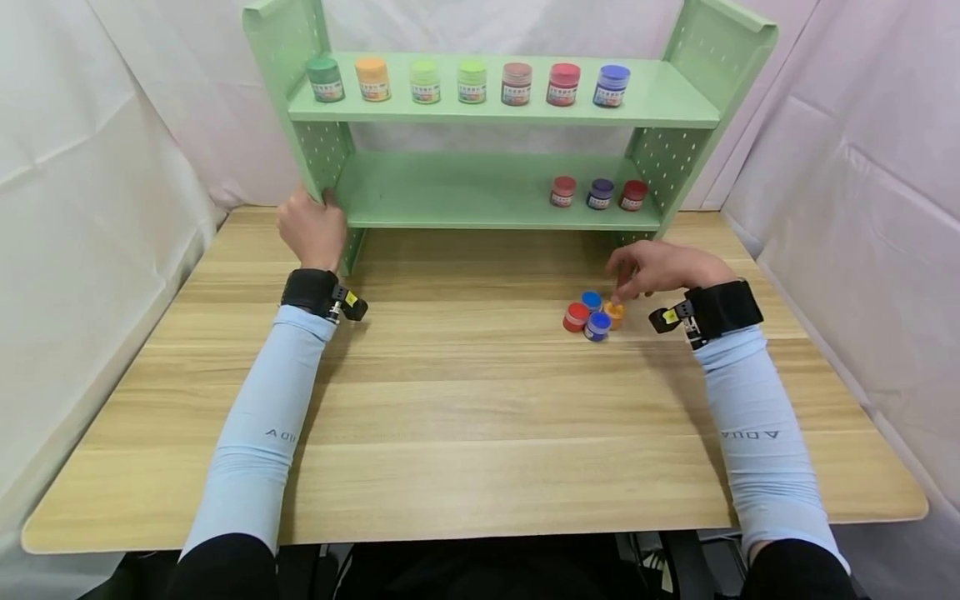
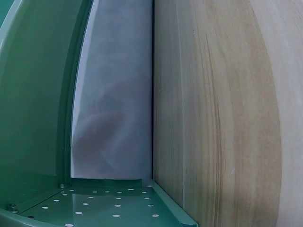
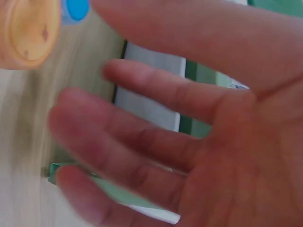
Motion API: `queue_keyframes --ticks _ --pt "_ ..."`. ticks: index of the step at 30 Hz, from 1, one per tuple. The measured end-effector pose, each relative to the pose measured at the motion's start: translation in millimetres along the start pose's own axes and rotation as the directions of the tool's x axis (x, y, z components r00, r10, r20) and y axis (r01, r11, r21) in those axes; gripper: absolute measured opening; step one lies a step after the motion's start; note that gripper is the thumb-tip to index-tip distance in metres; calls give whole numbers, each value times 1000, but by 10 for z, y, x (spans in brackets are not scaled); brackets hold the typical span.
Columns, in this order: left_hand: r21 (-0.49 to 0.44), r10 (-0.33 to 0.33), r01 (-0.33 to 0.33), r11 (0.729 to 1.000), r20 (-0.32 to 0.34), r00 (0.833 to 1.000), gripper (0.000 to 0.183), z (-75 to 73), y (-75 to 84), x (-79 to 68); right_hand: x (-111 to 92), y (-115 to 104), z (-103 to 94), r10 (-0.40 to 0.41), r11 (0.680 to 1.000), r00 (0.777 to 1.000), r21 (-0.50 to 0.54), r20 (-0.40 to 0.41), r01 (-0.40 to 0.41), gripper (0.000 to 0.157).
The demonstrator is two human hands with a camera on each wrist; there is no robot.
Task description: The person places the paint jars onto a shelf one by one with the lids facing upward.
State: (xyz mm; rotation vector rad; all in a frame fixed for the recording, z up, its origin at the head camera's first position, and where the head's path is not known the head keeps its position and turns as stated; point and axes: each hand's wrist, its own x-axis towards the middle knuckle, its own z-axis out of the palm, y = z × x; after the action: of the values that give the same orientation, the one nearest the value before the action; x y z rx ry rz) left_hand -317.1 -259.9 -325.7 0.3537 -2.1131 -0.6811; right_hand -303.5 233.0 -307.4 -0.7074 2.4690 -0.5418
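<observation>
Fingers [image 3: 161, 89] of the right hand [image 1: 660, 267] stand loosely apart just beside the orange jar [image 1: 615, 314] on the right of the table [image 1: 450, 400], contact hard to tell, while the left hand [image 1: 313, 233], arm [image 1: 258, 417] stretched toward the far side, grips the left edge of the green shelf [image 1: 465, 187], fingertips hidden.

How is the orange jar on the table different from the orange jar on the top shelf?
The table jar sits close to a red jar; the shelf jar has gaps on both sides. The right hand is right by the table jar, but no hand is near the shelf jar. The shelf jar shows its label; the table jar's is hard to see. Both have orange lids.
</observation>
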Motion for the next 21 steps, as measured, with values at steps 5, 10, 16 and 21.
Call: queue_keyframes --ticks 5,10,16,21 --pt "4 -13 13 1000 15 1000 23 15 -2 14 70 59 58 61 996 990 62 123 -69 43" --pt "-1 -34 34 999 16 999 23 -5 -19 20 115 96 37 50 995 988 78 148 -62 31" --pt "-10 -30 30 1000 8 1000 26 -5 -17 31 128 132 14 25 999 993 44 116 -31 20" --pt "-7 -35 35 999 21 999 26 14 -3 19 105 190 36 14 998 996 60 84 -19 22"
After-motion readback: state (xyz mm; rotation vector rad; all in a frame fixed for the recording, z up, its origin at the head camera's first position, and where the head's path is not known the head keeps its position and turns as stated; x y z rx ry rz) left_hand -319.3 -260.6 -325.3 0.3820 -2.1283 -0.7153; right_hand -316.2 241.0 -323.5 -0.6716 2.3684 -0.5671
